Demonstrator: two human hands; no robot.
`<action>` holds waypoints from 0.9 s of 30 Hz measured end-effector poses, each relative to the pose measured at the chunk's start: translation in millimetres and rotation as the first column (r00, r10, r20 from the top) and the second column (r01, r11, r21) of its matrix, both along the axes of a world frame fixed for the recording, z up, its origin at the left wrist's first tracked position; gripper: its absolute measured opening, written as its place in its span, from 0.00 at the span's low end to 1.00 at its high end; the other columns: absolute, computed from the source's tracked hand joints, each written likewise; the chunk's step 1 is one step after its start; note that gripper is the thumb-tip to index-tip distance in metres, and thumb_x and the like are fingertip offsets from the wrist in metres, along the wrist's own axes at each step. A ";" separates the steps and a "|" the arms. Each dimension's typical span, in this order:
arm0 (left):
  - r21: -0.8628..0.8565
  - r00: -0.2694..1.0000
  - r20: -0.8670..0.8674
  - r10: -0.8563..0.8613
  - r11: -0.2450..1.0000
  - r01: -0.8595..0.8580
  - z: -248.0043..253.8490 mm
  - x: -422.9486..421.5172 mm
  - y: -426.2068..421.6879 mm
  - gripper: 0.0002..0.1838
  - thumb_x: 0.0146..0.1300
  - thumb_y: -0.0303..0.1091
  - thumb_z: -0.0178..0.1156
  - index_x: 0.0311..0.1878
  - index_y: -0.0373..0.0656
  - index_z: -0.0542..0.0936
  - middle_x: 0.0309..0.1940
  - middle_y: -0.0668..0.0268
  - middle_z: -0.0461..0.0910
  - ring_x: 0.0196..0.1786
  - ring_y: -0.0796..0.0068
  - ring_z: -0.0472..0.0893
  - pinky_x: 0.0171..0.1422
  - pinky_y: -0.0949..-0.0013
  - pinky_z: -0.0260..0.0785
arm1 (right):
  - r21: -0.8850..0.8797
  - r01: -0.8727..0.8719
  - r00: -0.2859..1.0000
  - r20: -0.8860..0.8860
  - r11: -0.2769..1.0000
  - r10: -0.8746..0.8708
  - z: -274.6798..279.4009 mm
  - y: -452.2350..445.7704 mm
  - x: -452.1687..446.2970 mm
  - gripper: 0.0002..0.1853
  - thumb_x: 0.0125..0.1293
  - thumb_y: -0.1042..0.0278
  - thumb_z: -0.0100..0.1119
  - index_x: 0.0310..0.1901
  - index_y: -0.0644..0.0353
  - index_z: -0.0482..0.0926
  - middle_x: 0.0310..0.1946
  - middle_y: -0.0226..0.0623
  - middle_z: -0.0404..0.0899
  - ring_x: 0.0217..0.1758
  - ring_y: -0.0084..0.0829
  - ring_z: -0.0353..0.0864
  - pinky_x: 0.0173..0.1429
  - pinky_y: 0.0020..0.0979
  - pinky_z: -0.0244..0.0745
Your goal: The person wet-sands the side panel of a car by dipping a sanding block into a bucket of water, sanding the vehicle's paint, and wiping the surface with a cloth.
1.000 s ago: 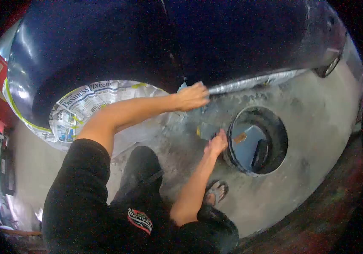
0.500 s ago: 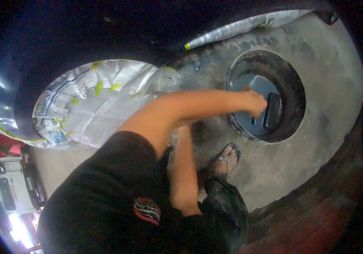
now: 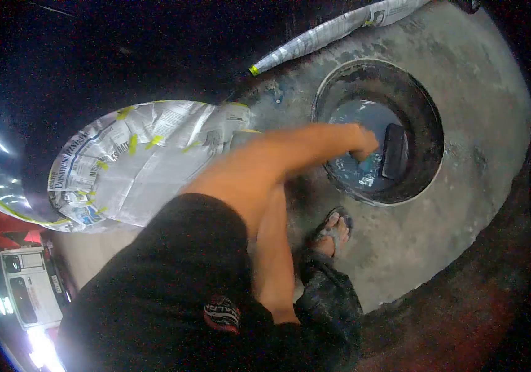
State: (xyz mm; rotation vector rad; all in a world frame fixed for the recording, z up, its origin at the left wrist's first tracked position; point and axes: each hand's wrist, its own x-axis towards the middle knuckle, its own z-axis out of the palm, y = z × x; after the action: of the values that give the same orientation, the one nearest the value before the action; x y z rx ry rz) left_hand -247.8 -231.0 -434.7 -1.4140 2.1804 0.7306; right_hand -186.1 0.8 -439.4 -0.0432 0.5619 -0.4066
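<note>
My left hand (image 3: 363, 142) reaches into a round dark bucket (image 3: 425, 111), with its fingers closed at the greyish water (image 3: 352, 177). A bit of teal shows under the fingers; its kind cannot be made out. Just right of the hand, apart from it, a black rectangular block (image 3: 394, 150) leans along the bucket's inner wall, partly in the water. My right forearm (image 3: 273, 266) rises beneath the left arm, which hides the right hand.
Newspaper (image 3: 148, 164) held by yellow tape covers a rounded part of the dark car body (image 3: 154, 56). A long newspaper-wrapped piece (image 3: 321, 40) lies at the top. My sandalled foot (image 3: 333, 232) is near the bucket on the stained concrete floor (image 3: 402, 254). A white van (image 3: 30, 288) stands at far left.
My left hand has moved left, away from the black block it was touching. The block now sits alone by the bucket wall, and the water is rippled. The view has shifted slightly.
</note>
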 end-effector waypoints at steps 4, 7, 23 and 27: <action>-0.240 0.968 -0.240 0.072 0.962 -0.131 151.7 50.0 17.0 0.26 0.57 0.34 0.69 0.62 0.46 0.82 0.51 0.51 0.87 0.56 0.46 0.85 0.62 0.47 0.78 | -0.123 0.112 0.988 -0.092 0.986 -0.124 52.1 10.8 26.9 0.27 0.84 0.50 0.47 0.76 0.57 0.64 0.69 0.39 0.73 0.70 0.37 0.72 0.60 0.34 0.81; -0.486 0.990 -0.113 -0.082 0.874 0.017 295.8 110.7 52.1 0.25 0.61 0.32 0.66 0.64 0.45 0.81 0.52 0.55 0.88 0.56 0.52 0.87 0.59 0.54 0.79 | -0.270 0.269 0.927 -0.188 0.924 -0.325 90.0 4.6 56.2 0.29 0.84 0.51 0.49 0.74 0.63 0.64 0.70 0.41 0.71 0.71 0.41 0.72 0.73 0.43 0.73; -0.599 0.709 0.701 0.078 0.604 0.526 596.0 302.6 202.0 0.25 0.70 0.32 0.65 0.70 0.46 0.77 0.64 0.58 0.83 0.64 0.60 0.84 0.65 0.61 0.77 | -0.213 0.536 0.770 -0.272 0.817 -0.577 207.1 -63.8 173.2 0.38 0.84 0.53 0.39 0.78 0.84 0.48 0.81 0.74 0.43 0.87 0.61 0.42 0.89 0.48 0.38; -0.629 0.808 0.588 0.035 0.649 0.429 610.0 326.3 204.2 0.26 0.73 0.34 0.64 0.73 0.45 0.75 0.69 0.57 0.79 0.68 0.59 0.81 0.69 0.59 0.74 | -0.716 0.213 0.703 -0.359 0.664 -0.614 243.6 11.4 185.6 0.39 0.85 0.53 0.33 0.81 0.77 0.39 0.84 0.65 0.31 0.89 0.59 0.32 0.88 0.53 0.36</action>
State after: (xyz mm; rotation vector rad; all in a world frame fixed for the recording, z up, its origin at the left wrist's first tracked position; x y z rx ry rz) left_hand 78.6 -26.8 175.3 -1.4077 2.1368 -0.7184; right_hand -0.5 12.2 -195.8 -0.7304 1.0346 -1.0866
